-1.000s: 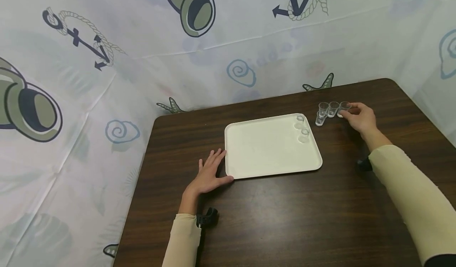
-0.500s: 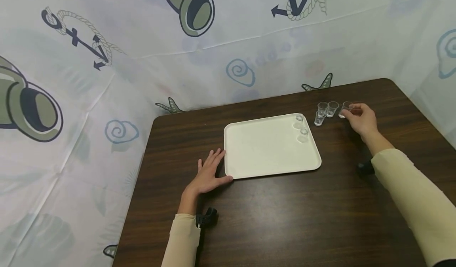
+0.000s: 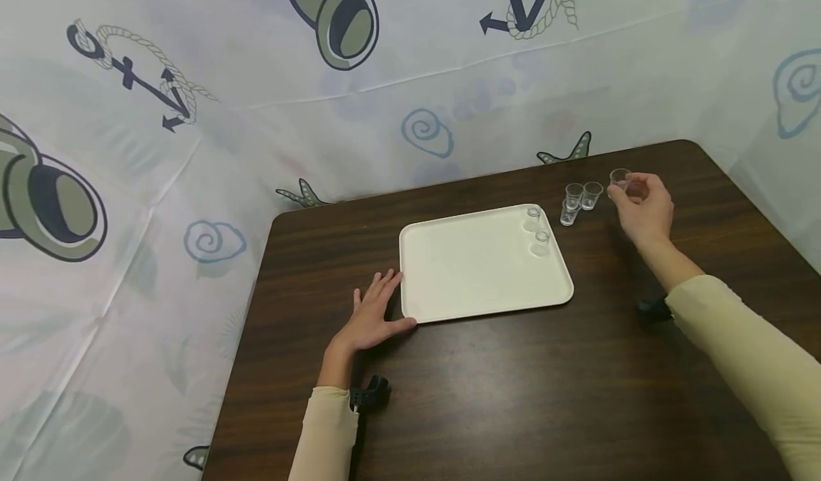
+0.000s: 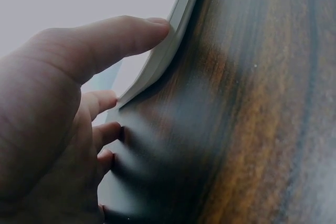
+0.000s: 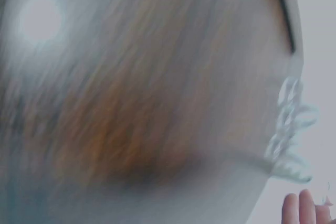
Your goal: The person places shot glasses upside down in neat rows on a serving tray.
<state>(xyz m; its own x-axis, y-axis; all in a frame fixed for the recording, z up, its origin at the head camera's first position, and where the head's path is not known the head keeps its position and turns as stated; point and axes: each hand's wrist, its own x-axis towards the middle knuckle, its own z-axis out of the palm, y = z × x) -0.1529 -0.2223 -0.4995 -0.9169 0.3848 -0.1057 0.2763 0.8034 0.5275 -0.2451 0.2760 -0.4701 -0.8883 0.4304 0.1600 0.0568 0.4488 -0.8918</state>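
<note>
My right hand [image 3: 644, 209] pinches a small clear shot glass [image 3: 619, 176] between thumb and fingers, held upright above the table's back right. Left of it three more shot glasses [image 3: 592, 194] stand close together on the wood. Two others [image 3: 541, 241] sit at the right end of a cream tray [image 3: 471, 278], seemingly rim down. With fingers spread, my left hand [image 3: 367, 318] touches the tray's near left corner. In the left wrist view its thumb [image 4: 123, 35] lies on the tray's edge. The right wrist view is blurred, with only fingertips [image 5: 300, 208] and several glasses [image 5: 286, 129] at the right.
A dark wood-grain table [image 3: 487, 395] carries everything. A printed cloth [image 3: 346, 132] with anchors and shells hangs behind it and along its left side. Both wrists wear black bands, the left one [image 3: 370, 393] plainly visible.
My right hand has drawn one glass away from the others to the right and lifted it off the table. The left hand stays at the tray. The head view has shifted slightly.
</note>
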